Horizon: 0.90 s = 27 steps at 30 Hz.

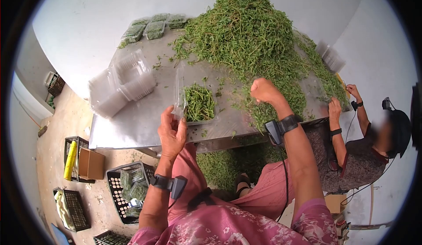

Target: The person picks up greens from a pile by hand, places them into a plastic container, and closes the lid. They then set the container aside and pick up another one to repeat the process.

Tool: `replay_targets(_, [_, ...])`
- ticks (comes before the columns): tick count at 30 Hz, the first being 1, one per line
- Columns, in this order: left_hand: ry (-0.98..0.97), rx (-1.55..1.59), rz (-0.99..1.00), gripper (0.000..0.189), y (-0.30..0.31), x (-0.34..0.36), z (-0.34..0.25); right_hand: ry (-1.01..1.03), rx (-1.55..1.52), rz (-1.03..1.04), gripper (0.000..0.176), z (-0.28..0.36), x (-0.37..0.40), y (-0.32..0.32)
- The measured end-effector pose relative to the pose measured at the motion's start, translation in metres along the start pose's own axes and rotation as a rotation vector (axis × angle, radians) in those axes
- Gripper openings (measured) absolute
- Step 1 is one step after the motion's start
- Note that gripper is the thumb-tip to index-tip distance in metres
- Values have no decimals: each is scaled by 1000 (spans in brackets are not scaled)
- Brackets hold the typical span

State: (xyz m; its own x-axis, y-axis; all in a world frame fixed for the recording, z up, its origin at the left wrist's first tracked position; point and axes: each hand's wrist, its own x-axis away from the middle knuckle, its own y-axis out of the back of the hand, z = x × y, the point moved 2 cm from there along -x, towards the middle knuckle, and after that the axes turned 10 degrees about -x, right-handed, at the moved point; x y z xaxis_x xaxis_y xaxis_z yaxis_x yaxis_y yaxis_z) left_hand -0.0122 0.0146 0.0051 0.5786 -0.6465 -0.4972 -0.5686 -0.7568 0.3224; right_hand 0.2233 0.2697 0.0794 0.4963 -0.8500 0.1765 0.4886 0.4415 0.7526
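Observation:
A clear plastic box (pixel 200 105) filled with green stems lies on the metal table near its front edge, its lid raised on the left side. My left hand (pixel 172 130) is at the lower left corner of that box, thumb and fingers closed on its clear edge. Over the front part of the loose greens, my right hand (pixel 265 91) is curled with its fingers pressed together; what it holds, if anything, is hidden. Behind it rises a large heap of green stems (pixel 246 29).
Stacked empty clear boxes (pixel 121 84) stand at the table's left. Several filled boxes (pixel 154 29) sit at the back left. A co-worker (pixel 351 152) is at the right, hands by the greens. Black crates (pixel 127 192) are on the floor at the left.

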Motion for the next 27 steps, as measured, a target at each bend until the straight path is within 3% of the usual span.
replay_targets(14, [2,28,-12,44,-1,0,1,218,-677,88,12,96,41,-10])
replay_targets(17, [24,52,1,44,0,0,-3,259,-655,116,10,109,40,-38])
replay_targets(24, [17,37,4,44,1,0,-4,327,-96,62,20,108,35,-59])
replay_targets(27, [15,24,11,44,1,0,-4,420,-197,24,23,105,37,-50])
